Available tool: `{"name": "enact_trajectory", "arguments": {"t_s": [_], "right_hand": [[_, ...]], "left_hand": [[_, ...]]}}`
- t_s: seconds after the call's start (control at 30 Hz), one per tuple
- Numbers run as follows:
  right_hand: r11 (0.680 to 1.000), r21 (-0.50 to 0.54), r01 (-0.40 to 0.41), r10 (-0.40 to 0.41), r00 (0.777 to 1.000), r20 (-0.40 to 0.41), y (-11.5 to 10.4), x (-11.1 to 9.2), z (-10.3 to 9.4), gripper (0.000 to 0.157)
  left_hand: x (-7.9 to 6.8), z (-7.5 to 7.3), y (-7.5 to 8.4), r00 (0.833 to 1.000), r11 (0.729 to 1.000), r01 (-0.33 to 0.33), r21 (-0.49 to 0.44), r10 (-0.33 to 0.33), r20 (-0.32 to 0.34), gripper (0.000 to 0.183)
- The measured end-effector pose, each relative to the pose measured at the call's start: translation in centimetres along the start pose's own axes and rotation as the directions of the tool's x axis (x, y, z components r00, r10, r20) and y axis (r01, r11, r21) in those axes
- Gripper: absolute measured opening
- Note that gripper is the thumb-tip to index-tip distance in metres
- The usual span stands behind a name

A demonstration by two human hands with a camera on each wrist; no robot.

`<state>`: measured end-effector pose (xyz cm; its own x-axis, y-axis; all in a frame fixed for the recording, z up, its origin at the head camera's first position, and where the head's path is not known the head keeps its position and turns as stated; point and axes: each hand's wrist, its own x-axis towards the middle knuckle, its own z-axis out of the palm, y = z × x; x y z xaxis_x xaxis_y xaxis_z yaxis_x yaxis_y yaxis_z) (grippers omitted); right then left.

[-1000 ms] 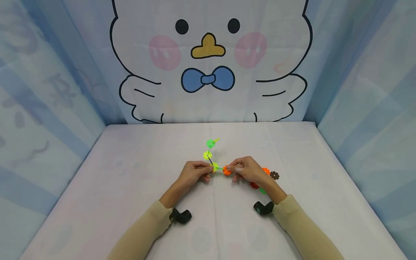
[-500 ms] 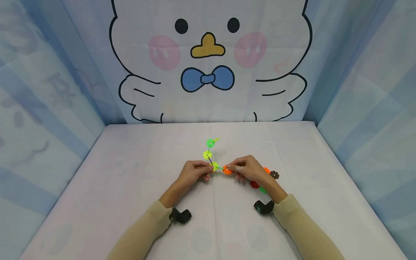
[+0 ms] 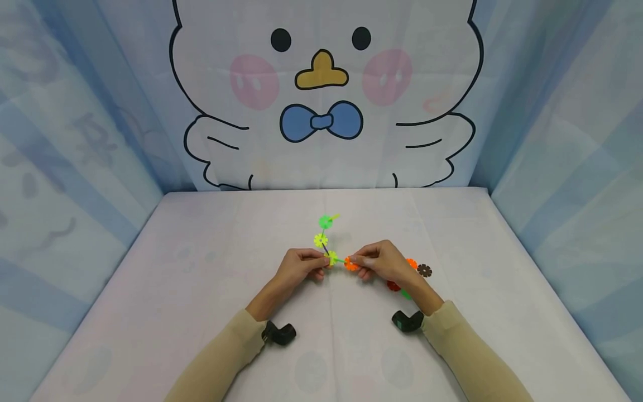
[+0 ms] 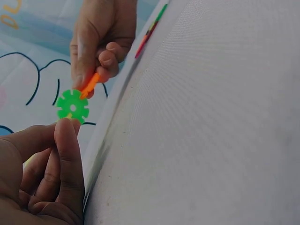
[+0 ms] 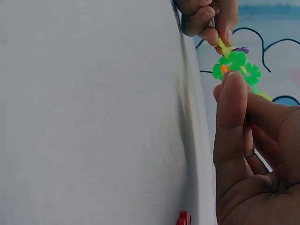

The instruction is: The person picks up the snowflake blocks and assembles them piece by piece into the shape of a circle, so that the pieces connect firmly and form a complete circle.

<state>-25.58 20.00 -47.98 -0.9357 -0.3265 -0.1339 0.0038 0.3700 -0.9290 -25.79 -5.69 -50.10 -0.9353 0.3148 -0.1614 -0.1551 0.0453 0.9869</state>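
My left hand (image 3: pixel 301 266) pinches a yellow snowflake disc (image 3: pixel 333 257) between thumb and finger. Facing it, my right hand (image 3: pixel 383 262) pinches an orange snowflake disc (image 3: pixel 350 264). A green snowflake disc (image 4: pixel 71 107) links the two; in the left wrist view its notched edge meets the orange one. From the yellow disc the chain runs away from me through a purple disc (image 3: pixel 325 248), another yellow disc (image 3: pixel 320 240) and a bright green disc (image 3: pixel 325 222), with a yellow piece (image 3: pixel 335 216) at its far end. Fingertips hide parts of both pinched discs.
Loose discs lie by my right forearm: an orange one (image 3: pixel 412 263), a brown one (image 3: pixel 424 271), a red one (image 3: pixel 394 286) and a partly hidden green one (image 3: pixel 406 294). A pale cloth covers the table (image 3: pixel 201 234). A printed curtain (image 3: pixel 321 162) stands behind it.
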Motion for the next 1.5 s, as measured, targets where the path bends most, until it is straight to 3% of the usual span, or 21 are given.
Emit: {"name": "enact_trajectory", "arguments": {"t_s": [0.9,1.2,1.33,1.5], "right_hand": [[0.995,0.098,-0.004,0.006,1.000,-0.028,-0.22,0.02,0.64,0.027],[0.998,-0.067,0.006,-0.006,1.000,-0.003,-0.37,0.06,0.24,0.023],[0.998,-0.052,0.020,-0.017,0.999,0.051,-0.49,-0.08,0.03,0.021],[0.999,-0.029,0.036,-0.034,0.998,0.052,-0.53,-0.11,0.10,0.021]], "left_hand": [[0.25,0.04,-0.38,1.000,1.000,-0.009,-0.029,0.008,-0.004,0.020],[0.16,-0.05,-0.14,1.000,0.999,-0.004,-0.039,0.003,-0.014,0.026],[0.05,-0.03,-0.03,1.000,0.999,-0.008,-0.041,0.007,-0.012,0.028],[-0.01,0.02,0.00,1.000,0.999,-0.010,-0.044,0.010,-0.007,0.029]]}}
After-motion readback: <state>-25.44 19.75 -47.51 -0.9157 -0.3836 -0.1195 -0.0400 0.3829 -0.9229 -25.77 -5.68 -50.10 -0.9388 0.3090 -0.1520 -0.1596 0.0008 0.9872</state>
